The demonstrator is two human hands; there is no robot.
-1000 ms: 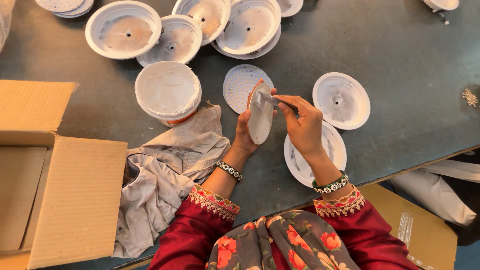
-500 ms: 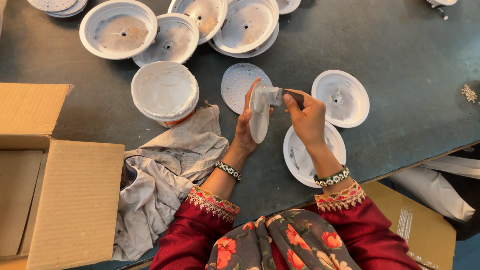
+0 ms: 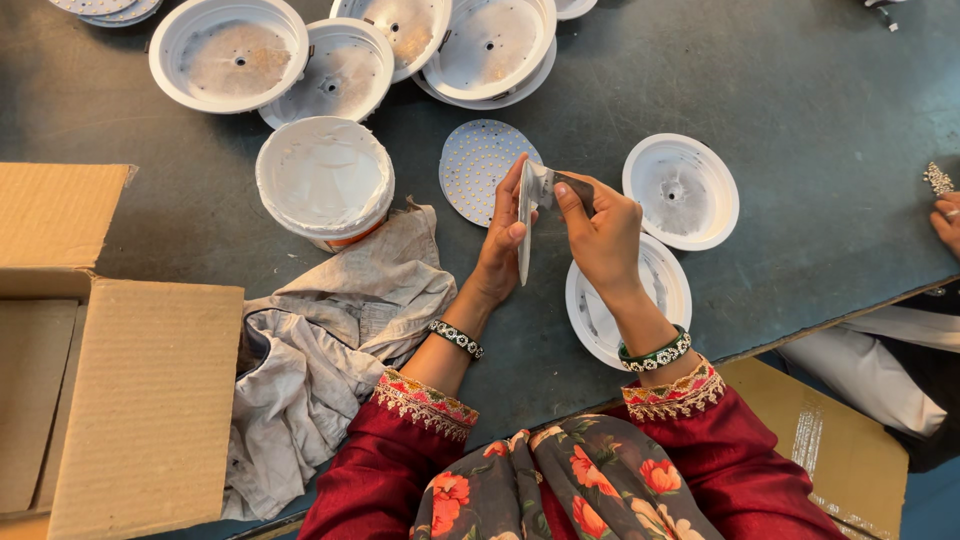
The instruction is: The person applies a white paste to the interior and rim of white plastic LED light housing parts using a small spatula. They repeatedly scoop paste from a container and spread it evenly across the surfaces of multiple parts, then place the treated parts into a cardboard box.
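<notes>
Left hand: the left hand (image 3: 503, 235) stands upright over the table (image 3: 800, 130), fingers straight, its palm pressed flat against a thin white disc (image 3: 524, 225) seen edge-on.
Right hand: the right hand (image 3: 600, 232) is curled narrow, thumb and fingers pinching a small dark tool (image 3: 572, 186) whose pale end touches the disc's top edge.
Disc: held between the two hands, on edge, clear of the table.
Beyond the left fingertips: a round dotted plate (image 3: 475, 170) lies flat.
Under the right wrist: a white housing (image 3: 628, 300), partly hidden by the forearm.
Just past the right hand: a second white housing (image 3: 682, 190), open side up.
Left of the left hand: a tub (image 3: 324, 180) of white paste, touching a grey rag (image 3: 330, 320); further out, a cardboard box (image 3: 110, 380).
Far side: more housings (image 3: 230, 55) in a cluster.
Right edge: another person's hand (image 3: 945, 215).
</notes>
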